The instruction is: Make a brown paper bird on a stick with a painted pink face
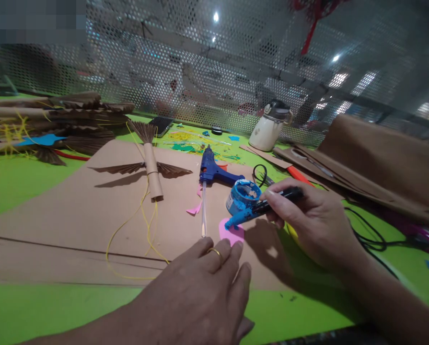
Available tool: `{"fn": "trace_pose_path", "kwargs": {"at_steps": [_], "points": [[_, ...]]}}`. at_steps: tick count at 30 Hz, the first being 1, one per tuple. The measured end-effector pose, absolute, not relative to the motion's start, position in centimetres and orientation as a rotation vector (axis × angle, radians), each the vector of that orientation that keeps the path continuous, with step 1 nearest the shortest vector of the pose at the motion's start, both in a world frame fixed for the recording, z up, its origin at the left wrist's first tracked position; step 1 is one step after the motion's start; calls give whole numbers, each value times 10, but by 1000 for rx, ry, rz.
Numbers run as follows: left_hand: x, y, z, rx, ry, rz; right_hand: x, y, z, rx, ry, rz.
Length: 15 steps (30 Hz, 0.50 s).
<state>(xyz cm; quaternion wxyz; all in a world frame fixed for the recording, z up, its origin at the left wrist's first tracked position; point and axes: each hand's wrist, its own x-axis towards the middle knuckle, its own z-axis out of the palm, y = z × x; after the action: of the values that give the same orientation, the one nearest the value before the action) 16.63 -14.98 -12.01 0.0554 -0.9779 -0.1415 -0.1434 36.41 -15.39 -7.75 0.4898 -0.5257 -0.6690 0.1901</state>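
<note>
My right hand grips a black marker pen whose front end is coated in blue paint. Its tip touches a small pink paper cutout, where blue marks show. My left hand, with a ring on one finger, lies with fingers stretched out, fingertips at the cutout's lower edge. Just behind the pen stands an open jar of blue paint, its rim smeared. A blue glue gun with a clear glue stick rests on the brown paper sheet.
Left of the glue gun lies a rolled-paper bird figure with pleated wings and yellow string. Similar pieces are piled at far left. A phone, paper scraps, a white jug and folded brown paper stand around.
</note>
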Motion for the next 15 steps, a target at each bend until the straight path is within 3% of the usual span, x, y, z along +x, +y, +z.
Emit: {"fn": "trace_pose_path", "kwargs": {"at_steps": [15], "points": [[166,-153,-115,-2937,-481,-431,364,-154,-79,-1339,-1553,372]]}}
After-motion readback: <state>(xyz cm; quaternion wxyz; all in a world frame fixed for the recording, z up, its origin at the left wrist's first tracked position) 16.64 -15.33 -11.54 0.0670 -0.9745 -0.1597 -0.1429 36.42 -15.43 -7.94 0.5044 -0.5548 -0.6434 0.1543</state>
